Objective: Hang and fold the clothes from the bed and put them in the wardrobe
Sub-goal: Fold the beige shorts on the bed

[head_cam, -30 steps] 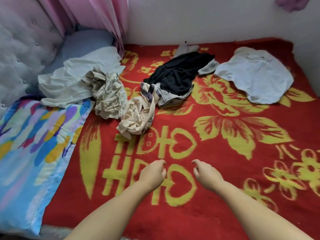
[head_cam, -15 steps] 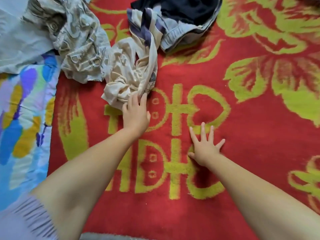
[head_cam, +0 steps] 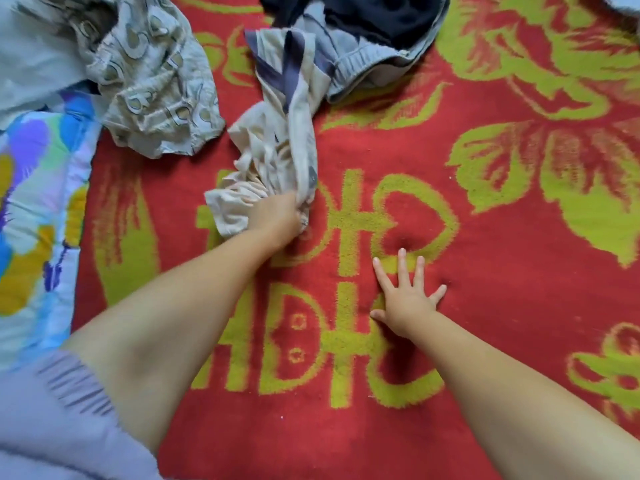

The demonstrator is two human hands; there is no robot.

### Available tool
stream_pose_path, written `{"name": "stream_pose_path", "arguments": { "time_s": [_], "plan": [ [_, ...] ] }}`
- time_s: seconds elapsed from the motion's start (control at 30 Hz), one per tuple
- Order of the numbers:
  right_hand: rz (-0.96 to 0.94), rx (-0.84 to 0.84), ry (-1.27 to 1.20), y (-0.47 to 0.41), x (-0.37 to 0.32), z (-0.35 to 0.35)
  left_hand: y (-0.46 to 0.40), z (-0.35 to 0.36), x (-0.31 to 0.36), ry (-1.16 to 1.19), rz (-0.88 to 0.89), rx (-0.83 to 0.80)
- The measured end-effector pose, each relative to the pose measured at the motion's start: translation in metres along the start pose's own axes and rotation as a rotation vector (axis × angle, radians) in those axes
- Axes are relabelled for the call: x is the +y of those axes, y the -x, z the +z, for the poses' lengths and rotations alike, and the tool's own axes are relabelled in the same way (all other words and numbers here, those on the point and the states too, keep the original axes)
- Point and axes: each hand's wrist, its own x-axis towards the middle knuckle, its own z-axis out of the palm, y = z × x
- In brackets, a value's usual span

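Note:
A crumpled cream garment with purple stripes (head_cam: 280, 143) lies on the red and yellow blanket (head_cam: 485, 237). My left hand (head_cam: 275, 216) grips its near end, fingers curled into the cloth. My right hand (head_cam: 407, 299) presses flat on the blanket, fingers spread, holding nothing. Beside the cream garment a beige patterned garment (head_cam: 156, 88) lies bunched at the upper left. A black garment (head_cam: 381, 15) with a grey waistband sits at the top, partly under the cream one's far end.
A pale green garment (head_cam: 31, 60) lies at the top left corner. A multicoloured quilt or pillow (head_cam: 34, 216) runs along the left edge of the bed. A bit of light blue cloth (head_cam: 623, 1) shows at the top right.
My left hand reached forward from open fingers touching the cream garment to gripping its near end. My right hand settled flat on the blanket. The view moved closer to the bed.

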Motion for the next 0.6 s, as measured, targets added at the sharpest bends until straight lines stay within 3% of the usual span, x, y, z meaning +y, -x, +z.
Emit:
{"name": "stream_pose_path", "arguments": {
  "time_s": [0.13,0.2,0.3,0.33,0.5,0.6],
  "plan": [
    [-0.078,-0.034,-0.120,0.017,0.003,-0.040,0.089,0.002,0.030,0.139,0.157,-0.198],
    [-0.090,-0.086,-0.479,0.038,0.003,-0.066,0.130,-0.008,0.041,0.151,0.232,-0.286],
    [-0.088,-0.290,-1.249,0.086,0.004,-0.097,0.168,-0.045,0.062,0.115,0.325,-0.320],
    [-0.100,-0.312,-1.376,0.101,0.004,-0.106,0.177,-0.063,0.070,0.121,0.344,-0.316],
    [-0.267,-0.359,-1.399,0.188,-0.003,-0.161,0.223,-0.151,0.114,0.191,0.458,-0.230],
    [-0.433,-0.258,-1.465,0.235,-0.001,-0.207,0.247,-0.191,0.133,0.463,0.443,-0.132]
  ]
}}
